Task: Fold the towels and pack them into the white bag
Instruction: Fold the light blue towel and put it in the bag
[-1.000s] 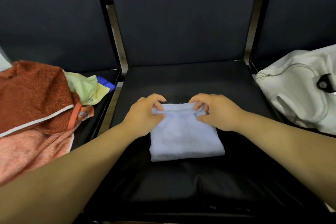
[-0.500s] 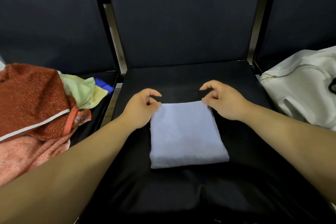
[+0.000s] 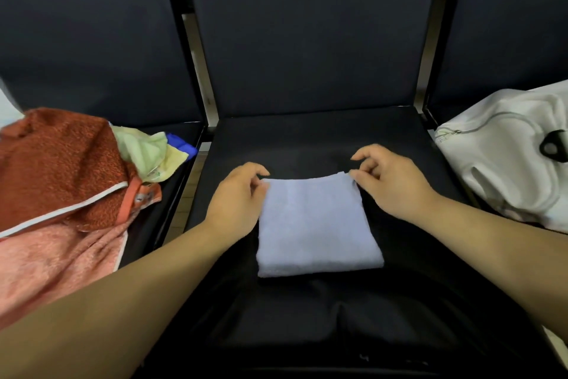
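Note:
A light blue towel (image 3: 316, 225) lies folded into a neat rectangle on the middle black seat (image 3: 307, 139). My left hand (image 3: 236, 197) rests at the towel's far left corner, its loosely curled fingertips touching the edge. At the far right corner is my right hand (image 3: 390, 182), thumb tip against the cloth and forefinger lifted above it. Neither hand holds anything. The white bag (image 3: 507, 163) lies slumped on the seat to the right, with a black zip pull showing.
On the left seat is a heap of unfolded towels: a rust-orange one (image 3: 58, 163), a pale pink one (image 3: 55, 265), a yellow-green one (image 3: 147, 151) and a blue corner (image 3: 181, 145). Dark seat backs (image 3: 307, 25) rise behind. Gaps separate the seats.
A second ago both hands pinched the towel's far edge near its middle. They have let go and slid apart to the two far corners, and the towel now lies flat.

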The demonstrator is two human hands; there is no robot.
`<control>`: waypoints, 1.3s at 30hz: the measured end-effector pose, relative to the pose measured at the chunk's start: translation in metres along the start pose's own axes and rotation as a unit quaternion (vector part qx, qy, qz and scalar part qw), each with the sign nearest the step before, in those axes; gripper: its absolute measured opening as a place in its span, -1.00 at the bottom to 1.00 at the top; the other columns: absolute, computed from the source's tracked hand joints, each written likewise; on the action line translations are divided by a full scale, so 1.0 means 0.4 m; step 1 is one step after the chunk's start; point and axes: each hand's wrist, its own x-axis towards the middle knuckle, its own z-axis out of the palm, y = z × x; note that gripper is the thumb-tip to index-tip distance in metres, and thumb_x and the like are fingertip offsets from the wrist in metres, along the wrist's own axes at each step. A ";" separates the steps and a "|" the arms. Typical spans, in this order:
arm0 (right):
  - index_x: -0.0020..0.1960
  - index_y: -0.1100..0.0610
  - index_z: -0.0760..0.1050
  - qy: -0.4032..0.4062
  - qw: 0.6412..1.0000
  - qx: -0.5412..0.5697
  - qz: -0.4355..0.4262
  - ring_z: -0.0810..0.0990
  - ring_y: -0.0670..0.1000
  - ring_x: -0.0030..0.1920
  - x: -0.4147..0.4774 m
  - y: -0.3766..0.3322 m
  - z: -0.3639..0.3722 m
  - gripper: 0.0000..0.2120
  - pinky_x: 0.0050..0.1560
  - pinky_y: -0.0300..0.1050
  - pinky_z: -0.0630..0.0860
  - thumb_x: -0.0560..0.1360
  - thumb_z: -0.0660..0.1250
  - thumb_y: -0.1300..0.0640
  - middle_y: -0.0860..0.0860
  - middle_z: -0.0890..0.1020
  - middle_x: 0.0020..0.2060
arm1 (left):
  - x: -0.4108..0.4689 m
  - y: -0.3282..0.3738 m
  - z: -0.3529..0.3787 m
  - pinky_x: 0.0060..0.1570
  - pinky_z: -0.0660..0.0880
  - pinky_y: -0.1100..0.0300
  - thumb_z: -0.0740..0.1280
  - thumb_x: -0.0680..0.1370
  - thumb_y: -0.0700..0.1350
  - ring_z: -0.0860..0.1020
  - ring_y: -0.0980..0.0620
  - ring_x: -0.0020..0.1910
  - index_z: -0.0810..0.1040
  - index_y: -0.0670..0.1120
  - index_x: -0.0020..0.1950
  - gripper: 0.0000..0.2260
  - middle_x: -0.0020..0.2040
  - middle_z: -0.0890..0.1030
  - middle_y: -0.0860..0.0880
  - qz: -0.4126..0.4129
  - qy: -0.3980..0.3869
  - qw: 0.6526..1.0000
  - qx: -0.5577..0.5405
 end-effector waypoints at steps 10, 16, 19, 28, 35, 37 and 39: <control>0.40 -0.27 0.37 -0.223 0.966 -0.096 -0.092 0.48 -0.29 0.21 -0.230 -0.014 0.025 -0.46 0.23 -0.34 0.41 0.46 0.46 -0.18 -0.36 0.56 0.14 | -0.211 -0.017 -0.042 0.38 0.36 0.19 0.36 0.55 0.22 0.39 0.19 0.36 0.39 0.19 0.45 -0.51 0.37 0.47 0.23 0.146 -0.250 0.954 0.083; 0.16 -0.21 0.53 -0.186 0.982 0.017 0.004 0.66 -0.16 -0.06 -0.251 -0.028 0.029 -0.72 0.11 -0.19 0.55 0.51 0.49 0.02 -0.21 0.71 -0.15 | -0.252 -0.008 -0.064 0.36 0.32 0.20 0.43 0.53 0.17 0.37 0.19 0.37 0.25 0.26 0.51 -0.39 0.39 0.45 0.30 0.100 -0.272 0.956 0.047; 0.15 -0.17 0.58 -0.239 0.963 0.103 0.075 0.67 -0.10 -0.12 -0.246 -0.048 -0.014 -0.70 0.09 -0.17 0.56 0.47 0.54 0.05 -0.12 0.72 -0.20 | -0.267 -0.009 -0.071 0.30 0.35 0.24 0.45 0.52 0.13 0.42 0.22 0.30 0.25 0.29 0.49 -0.39 0.34 0.48 0.29 0.088 -0.284 0.955 0.022; 0.17 -0.12 0.62 -0.251 0.928 0.239 0.136 0.60 -0.09 -0.12 -0.239 -0.059 -0.052 -0.69 -0.06 -0.22 0.51 0.44 0.53 0.02 -0.07 0.63 -0.14 | -0.252 0.009 -0.062 0.10 0.52 0.18 0.29 0.64 -0.07 0.58 0.10 0.09 0.31 0.20 0.43 -0.61 0.13 0.58 0.06 0.018 -0.194 0.973 -0.120; 0.35 -0.15 0.45 -0.250 0.954 0.143 0.086 0.70 -0.07 0.00 -0.223 -0.050 -0.060 -0.42 0.11 -0.17 0.59 0.44 0.54 0.22 -0.08 0.72 -0.07 | -0.221 -0.003 -0.049 0.06 0.48 0.26 0.26 0.67 -0.06 0.59 0.09 0.09 0.23 0.16 0.48 -0.58 0.14 0.58 0.05 -0.012 -0.180 0.975 -0.129; 0.33 -0.16 0.46 -0.233 0.956 0.155 0.086 0.70 -0.07 0.03 -0.215 -0.043 -0.055 -0.49 0.20 -0.11 0.58 0.47 0.53 0.14 -0.08 0.73 -0.03 | -0.216 -0.007 -0.046 0.02 0.50 0.23 0.27 0.66 -0.03 0.60 0.08 0.04 0.23 0.20 0.47 -0.58 0.07 0.60 0.04 -0.012 -0.164 0.979 -0.122; 0.31 -0.19 0.46 -0.218 0.959 0.156 0.089 0.68 -0.08 0.08 -0.206 -0.032 -0.044 -0.56 0.25 -0.07 0.56 0.51 0.50 0.08 -0.07 0.72 0.03 | -0.210 -0.010 -0.040 -0.01 0.54 0.16 0.29 0.65 -0.02 0.61 0.05 -0.03 0.25 0.24 0.45 -0.59 -0.02 0.61 0.01 -0.017 -0.150 0.981 -0.119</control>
